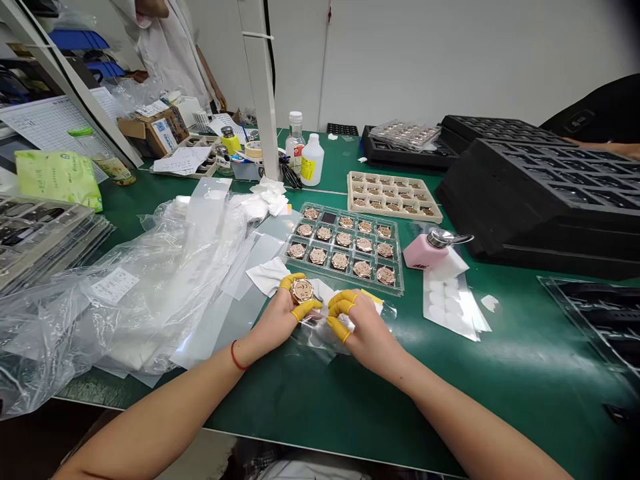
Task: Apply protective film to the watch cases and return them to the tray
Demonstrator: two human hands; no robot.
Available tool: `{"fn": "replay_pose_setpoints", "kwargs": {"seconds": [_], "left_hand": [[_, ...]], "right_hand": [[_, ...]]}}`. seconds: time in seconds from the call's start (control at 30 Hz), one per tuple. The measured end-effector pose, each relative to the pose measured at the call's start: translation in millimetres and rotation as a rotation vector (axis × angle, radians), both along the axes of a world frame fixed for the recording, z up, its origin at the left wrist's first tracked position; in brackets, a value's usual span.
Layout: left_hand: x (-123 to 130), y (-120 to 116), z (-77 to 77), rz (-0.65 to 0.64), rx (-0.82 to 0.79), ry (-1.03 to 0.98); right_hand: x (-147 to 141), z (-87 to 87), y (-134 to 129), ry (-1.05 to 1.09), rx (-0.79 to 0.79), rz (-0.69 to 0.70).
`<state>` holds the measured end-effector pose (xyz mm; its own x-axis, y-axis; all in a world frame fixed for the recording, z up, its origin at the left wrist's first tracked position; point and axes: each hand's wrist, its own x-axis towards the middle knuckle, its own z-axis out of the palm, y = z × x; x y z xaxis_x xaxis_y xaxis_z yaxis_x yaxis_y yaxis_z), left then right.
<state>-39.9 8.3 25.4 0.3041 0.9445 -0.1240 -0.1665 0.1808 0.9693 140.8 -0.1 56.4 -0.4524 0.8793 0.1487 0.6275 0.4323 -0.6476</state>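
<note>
My left hand, with yellow finger cots, holds a rose-gold watch case by its edge. The marked back of the case faces up. Just to the right, my right hand has its yellow-tipped fingers curled together; what they pinch, if anything, is too small to make out. Under both hands lie a clear plastic film and a white cloth. Beyond them a clear tray holds several similar watch cases, and one of its back-row pockets shows only a dark bottom.
A beige tray of watch parts stands behind. To the right are a pink pump bottle, a sheet of round white pads and stacked black trays. Plastic bags cover the left side. A white bottle stands by the post.
</note>
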Motion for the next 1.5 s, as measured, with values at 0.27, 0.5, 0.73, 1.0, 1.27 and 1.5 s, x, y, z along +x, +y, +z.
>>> {"fn": "replay_pose_setpoints", "kwargs": {"seconds": [0.27, 0.5, 0.73, 1.0, 1.27, 1.5], "left_hand": [[0, -6, 5.6, -0.199, 0.011, 0.123], [2, -9, 11.0, -0.243, 0.037, 0.144], [1, -10, 11.7, -0.254, 0.048, 0.175], [2, -10, 13.6, -0.254, 0.046, 0.186], [9, -7, 3.0, -0.216, -0.08, 0.119], [19, -8, -13.7, -0.204, -0.1, 0.09]], "right_hand": [[-1, 1.8, 9, 0.628, -0.724, -0.163], [-6, -0.6, 8, 0.73, -0.846, -0.168], [-6, -0.8, 8, 0.694, -0.838, -0.203], [-7, -5.2, 6, 0.568, -0.73, -0.208], [42, -23.3, 12, -0.45, 0.034, -0.295], [57, -39.3, 13, -0.639, -0.012, -0.39]]}}
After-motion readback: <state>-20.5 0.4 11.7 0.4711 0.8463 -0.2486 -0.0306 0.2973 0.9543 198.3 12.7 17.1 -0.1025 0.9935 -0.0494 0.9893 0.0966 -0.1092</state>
